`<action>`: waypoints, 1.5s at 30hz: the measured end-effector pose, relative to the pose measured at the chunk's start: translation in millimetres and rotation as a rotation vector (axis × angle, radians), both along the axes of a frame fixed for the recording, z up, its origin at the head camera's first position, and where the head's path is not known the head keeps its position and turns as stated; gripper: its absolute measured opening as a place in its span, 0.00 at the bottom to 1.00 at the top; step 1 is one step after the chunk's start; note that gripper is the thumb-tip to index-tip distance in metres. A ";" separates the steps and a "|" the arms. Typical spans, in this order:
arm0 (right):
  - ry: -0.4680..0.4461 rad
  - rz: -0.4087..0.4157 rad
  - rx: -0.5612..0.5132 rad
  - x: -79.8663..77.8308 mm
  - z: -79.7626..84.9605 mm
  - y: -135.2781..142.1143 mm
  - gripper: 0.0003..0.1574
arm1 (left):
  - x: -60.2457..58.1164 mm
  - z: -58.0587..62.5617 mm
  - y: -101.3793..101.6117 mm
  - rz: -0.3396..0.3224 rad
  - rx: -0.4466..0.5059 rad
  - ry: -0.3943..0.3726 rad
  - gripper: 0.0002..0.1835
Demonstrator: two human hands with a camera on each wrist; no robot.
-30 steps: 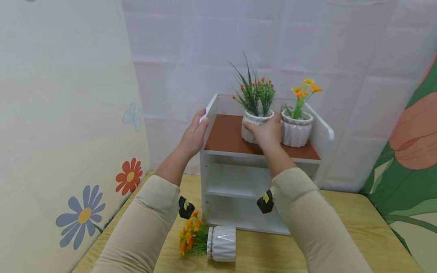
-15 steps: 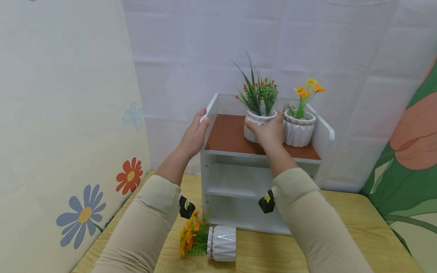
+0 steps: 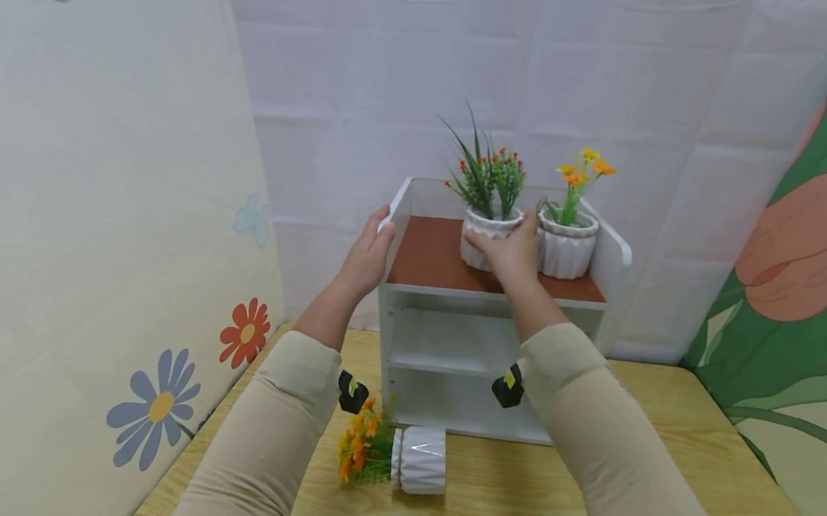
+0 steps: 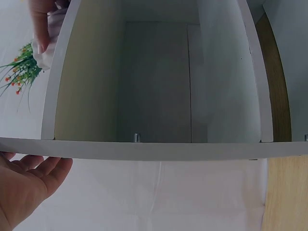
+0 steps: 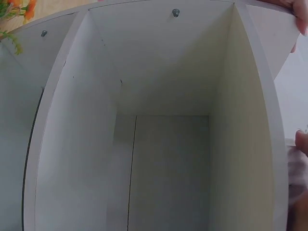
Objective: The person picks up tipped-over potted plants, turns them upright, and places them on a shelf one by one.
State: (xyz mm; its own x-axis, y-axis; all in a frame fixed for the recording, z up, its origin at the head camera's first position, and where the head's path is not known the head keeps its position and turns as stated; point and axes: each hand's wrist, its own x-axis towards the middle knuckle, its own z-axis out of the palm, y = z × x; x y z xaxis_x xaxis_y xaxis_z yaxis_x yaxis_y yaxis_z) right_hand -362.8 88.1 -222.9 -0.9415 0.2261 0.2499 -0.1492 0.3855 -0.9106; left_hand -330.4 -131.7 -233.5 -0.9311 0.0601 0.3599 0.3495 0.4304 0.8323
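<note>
- Head view: the left hand (image 3: 366, 258), at 9 o'clock, grips the front edge of the shelf unit's (image 3: 423, 256) side panel, thumb and fingers close together. At 3 o'clock the right hand (image 3: 512, 252), thumb and fingers spread round it, grips a white pot (image 3: 493, 225) of grass and red blooms, upright on the brown top. A second pot (image 3: 569, 253) stands at its 3 o'clock. A third pot (image 3: 422, 459) lies sideways on the table (image 3: 521, 496), flowers towards 9 o'clock. Yellow patches on the black wrist devices (image 3: 353, 393) are too small to read.
- Left wrist view: left fingertips touch the panel's outer face at 8 o'clock; a metal peg (image 4: 137, 137) shows inside.
- Right wrist view: left-hand digits sit at 2 o'clock; the right hand's grip, at 4 o'clock, is cropped.
</note>
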 end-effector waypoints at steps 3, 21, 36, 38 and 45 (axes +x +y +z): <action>-0.013 0.012 0.010 1.8 0.1 1.7 0.70 | -0.5 -0.2 -0.5 0.000 -0.002 -0.006 0.31; 0.046 0.109 -0.032 20.3 -6.7 9.8 0.67 | -0.4 0.3 -4.1 0.018 0.003 -0.013 0.30; 0.026 0.211 -0.039 42.4 -12.6 20.4 0.61 | -0.5 -1.0 -4.7 0.010 0.014 -0.011 0.30; 0.040 0.225 -0.045 44.6 -14.7 21.2 0.60 | -1.1 -1.5 -4.9 0.013 0.012 -0.008 0.30; 0.049 0.261 -0.019 54.3 -20.8 23.8 0.59 | -0.1 -0.3 -4.3 0.014 0.013 -0.006 0.30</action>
